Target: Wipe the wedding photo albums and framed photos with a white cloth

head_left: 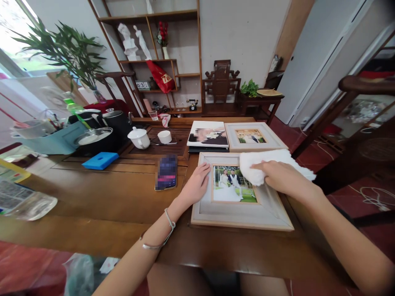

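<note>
A light wooden picture frame [243, 214] with a photo of a couple outdoors lies face up on the table before me. My left hand [197, 183] rests on its left border, fingers stretched out flat. Over its upper right corner, my right hand [279, 174] presses a folded white cloth [277, 156]; the index finger points left along it and the other fingers bend into it. The cloth covers that corner and the photo's upper right edge. Behind lie a second photo frame [274, 139] and a white photo album [208, 142] on a dark one.
A phone [166, 172] lies left of the frame. A blue box [100, 160], a lidded white cup [138, 137], a small white bowl [164, 136] and a dark kettle [117, 123] stand further left. A clear plastic container [35, 205] is at far left. Chairs stand at right.
</note>
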`<state>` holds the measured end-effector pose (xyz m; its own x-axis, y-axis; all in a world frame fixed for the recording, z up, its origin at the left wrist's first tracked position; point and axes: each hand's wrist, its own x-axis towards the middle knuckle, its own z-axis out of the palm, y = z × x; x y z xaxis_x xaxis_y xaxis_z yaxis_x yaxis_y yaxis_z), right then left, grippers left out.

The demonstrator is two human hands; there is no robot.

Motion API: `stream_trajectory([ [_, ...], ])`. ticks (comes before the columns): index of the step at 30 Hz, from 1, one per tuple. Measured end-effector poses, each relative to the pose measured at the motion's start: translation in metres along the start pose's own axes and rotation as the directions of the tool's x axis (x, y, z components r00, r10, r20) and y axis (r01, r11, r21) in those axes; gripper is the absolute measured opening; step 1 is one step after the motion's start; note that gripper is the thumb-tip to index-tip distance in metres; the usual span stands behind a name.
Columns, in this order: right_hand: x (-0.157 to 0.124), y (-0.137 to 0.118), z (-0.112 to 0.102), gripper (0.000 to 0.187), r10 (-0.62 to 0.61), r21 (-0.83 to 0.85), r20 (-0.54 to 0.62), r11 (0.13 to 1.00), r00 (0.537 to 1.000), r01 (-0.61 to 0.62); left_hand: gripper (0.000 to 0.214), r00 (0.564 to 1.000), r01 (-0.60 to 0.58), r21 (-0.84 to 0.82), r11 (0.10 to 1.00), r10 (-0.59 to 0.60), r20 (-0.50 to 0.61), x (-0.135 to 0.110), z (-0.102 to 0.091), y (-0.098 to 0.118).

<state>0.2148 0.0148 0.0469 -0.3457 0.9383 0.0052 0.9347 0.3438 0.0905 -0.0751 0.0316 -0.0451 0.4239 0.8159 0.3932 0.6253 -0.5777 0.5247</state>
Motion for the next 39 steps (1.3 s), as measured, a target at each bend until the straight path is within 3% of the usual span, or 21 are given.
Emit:
stream_trajectory([
  [3,0.011,0.000,0.013,0.061,0.079,-0.023,-0.151,0.996,0.985,-0.083,0.038,1.000,0.003,-0.007,1.000,-0.003,0.002,0.000,-0.001,0.000],
  [6,0.021,-0.014,0.029,0.062,-0.002,-0.017,-0.213,1.000,0.977,-0.002,0.038,1.000,0.013,-0.004,1.000,-0.013,-0.007,0.000,-0.001,0.001],
  [11,0.010,-0.050,0.022,0.065,-0.248,0.116,-0.112,0.958,0.962,0.261,0.038,1.000,-0.006,0.017,1.000,0.006,-0.016,-0.001,-0.001,0.001],
  [14,-0.006,-0.060,0.004,0.065,-0.467,0.310,-0.026,0.837,0.884,0.451,0.040,1.000,-0.024,0.022,0.999,0.024,-0.018,-0.001,-0.001,0.001],
  [16,-0.013,-0.058,-0.004,0.065,-0.525,0.389,-0.011,0.782,0.851,0.487,0.042,0.999,-0.029,0.025,0.999,0.030,-0.015,-0.001,-0.001,0.001],
  [19,-0.011,-0.046,0.001,0.066,-0.427,0.333,-0.056,0.844,0.902,0.420,0.041,1.000,-0.019,0.030,0.999,0.019,-0.011,-0.001,-0.002,0.002],
  [22,0.005,-0.035,0.017,0.066,-0.208,0.140,-0.164,0.963,0.964,0.231,0.039,1.000,-0.010,0.031,0.999,0.010,-0.004,-0.001,-0.002,0.003],
  [24,0.017,-0.033,0.027,0.063,-0.089,0.027,-0.222,0.995,0.971,0.098,0.038,1.000,-0.008,0.025,1.000,0.009,-0.004,-0.001,-0.002,0.003],
  [26,0.023,-0.037,0.033,0.061,-0.046,-0.042,-0.234,0.998,0.971,0.037,0.038,1.000,-0.008,0.012,1.000,0.008,-0.013,-0.001,-0.002,0.002],
  [30,0.011,-0.055,0.024,0.059,-0.164,-0.031,-0.105,0.986,0.981,0.161,0.038,1.000,-0.012,0.004,1.000,0.012,-0.019,-0.001,-0.001,0.001],
  [34,-0.027,-0.071,-0.002,0.054,-0.381,0.165,0.032,0.914,0.924,0.371,0.039,1.000,-0.004,0.023,1.000,0.004,-0.007,-0.001,-0.002,0.003],
  [37,-0.048,-0.065,-0.016,0.055,-0.443,0.310,0.057,0.860,0.895,0.406,0.040,1.000,0.000,0.032,0.999,0.000,0.006,-0.001,-0.003,0.003],
  [39,-0.048,-0.051,-0.017,0.059,-0.427,0.360,0.061,0.852,0.902,0.380,0.040,1.000,-0.002,0.036,0.999,0.001,0.009,-0.001,-0.003,0.003],
])
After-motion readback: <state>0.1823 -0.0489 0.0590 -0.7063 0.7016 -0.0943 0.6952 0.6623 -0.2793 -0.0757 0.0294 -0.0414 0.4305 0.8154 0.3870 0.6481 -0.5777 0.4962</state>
